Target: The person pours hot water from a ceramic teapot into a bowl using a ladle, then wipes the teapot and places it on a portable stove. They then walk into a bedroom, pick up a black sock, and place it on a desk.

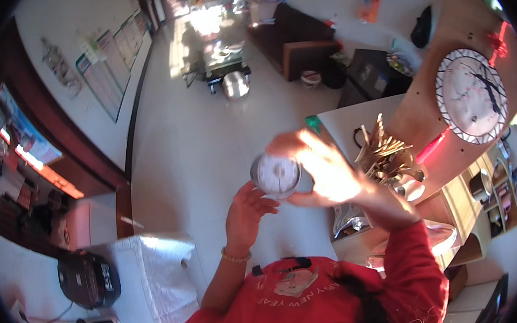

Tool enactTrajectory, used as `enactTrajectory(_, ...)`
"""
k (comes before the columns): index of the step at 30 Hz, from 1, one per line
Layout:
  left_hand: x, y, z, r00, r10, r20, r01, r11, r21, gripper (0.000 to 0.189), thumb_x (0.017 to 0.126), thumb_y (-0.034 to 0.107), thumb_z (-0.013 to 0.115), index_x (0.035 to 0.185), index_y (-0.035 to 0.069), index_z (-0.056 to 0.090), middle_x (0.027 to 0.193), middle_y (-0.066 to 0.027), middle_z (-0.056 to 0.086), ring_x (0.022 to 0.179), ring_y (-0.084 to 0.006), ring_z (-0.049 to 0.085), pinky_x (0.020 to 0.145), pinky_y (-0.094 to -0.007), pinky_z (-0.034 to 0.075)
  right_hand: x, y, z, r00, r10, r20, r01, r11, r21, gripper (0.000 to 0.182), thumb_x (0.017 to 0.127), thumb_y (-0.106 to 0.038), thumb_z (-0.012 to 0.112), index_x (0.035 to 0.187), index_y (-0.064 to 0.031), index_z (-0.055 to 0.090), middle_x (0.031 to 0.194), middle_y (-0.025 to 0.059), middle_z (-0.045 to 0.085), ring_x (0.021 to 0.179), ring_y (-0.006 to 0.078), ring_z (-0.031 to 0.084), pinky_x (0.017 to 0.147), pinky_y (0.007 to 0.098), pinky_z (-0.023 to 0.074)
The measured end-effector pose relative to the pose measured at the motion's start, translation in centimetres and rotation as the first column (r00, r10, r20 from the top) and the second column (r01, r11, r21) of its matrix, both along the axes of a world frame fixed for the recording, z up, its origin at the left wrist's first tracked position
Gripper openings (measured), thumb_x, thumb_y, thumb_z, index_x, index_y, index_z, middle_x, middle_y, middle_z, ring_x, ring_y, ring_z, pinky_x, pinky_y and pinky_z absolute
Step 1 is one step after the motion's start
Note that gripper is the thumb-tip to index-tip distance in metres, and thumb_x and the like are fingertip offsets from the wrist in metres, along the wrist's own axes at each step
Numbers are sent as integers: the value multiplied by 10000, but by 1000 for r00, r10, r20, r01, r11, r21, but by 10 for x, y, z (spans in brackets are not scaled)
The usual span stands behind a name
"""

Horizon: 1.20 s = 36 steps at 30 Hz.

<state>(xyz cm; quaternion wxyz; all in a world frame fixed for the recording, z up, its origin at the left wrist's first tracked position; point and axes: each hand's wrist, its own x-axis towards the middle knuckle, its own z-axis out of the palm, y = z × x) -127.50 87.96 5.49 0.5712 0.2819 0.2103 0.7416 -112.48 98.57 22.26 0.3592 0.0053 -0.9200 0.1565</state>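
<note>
A small round dial device (279, 174), with a white face, a dark pointer and a metallic rim, is held up before my chest; whether it is a clock or a gauge cannot be told. My right hand (321, 167), partly washed out by sunlight, grips its top and right side. From the lower left, my left hand (249, 210) has its curled fingertips against the case's edge. Beneath the device lies the pale floor (217, 165).
On the right stands a counter (364, 110) with a basket of chopsticks and utensils (380, 157), beside a wooden panel bearing a round decorated plaque (472, 95). At lower left, a cloth-covered table (133, 283) holds a dark rice cooker (89, 278). A sofa (293, 34) stands farther off.
</note>
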Motion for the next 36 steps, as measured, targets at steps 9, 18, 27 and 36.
enactTrajectory(9, 16, -12, 8, 917, -262, 302, 308, 945, -113, 523, 952, 438, 237, 1253, 39, 393, 1159, -123, 519, 1038, -252, 542, 781, -365, 500, 5, -24, -83, 997, 69, 26, -66, 991, -116, 729, 540, -192, 802, 1181, -37, 492, 1070, 127, 507, 951, 298, 523, 809, 384, 440)
enactTrajectory(18, 5, -12, -9, 753, -588, 295, 613, 790, 13, 500, 939, 431, 307, 1248, 47, 397, 1189, -137, 498, 1076, -266, 521, 838, -382, 493, 17, -19, -73, 966, 170, 194, -161, 985, -59, 659, 601, -257, 774, 1148, 2, 511, 1015, 130, 526, 868, 289, 546, 735, 366, 461)
enactTrajectory(27, 22, -19, 14, 656, 336, -676, -267, 941, 209, 579, 771, 230, 675, 1224, 15, 387, 1201, -153, 462, 1074, -259, 502, 895, -359, 437, 17, -16, -109, 995, -57, 77, 86, 885, -458, 553, 655, -343, 747, 1023, 9, 534, 871, 125, 550, 743, 239, 561, 662, 321, 462)
enactTrajectory(36, -4, -17, 24, -321, 653, -686, 222, 756, 616, 451, 672, 72, 722, 1079, 86, 530, 1182, -153, 445, 977, -319, 525, 781, -356, 491, 10, -22, -160, 908, 367, 204, 198, 53, -979, 619, 851, -635, 309, 851, -61, 540, 703, 41, 519, 574, 105, 413, 493, 240, 319)
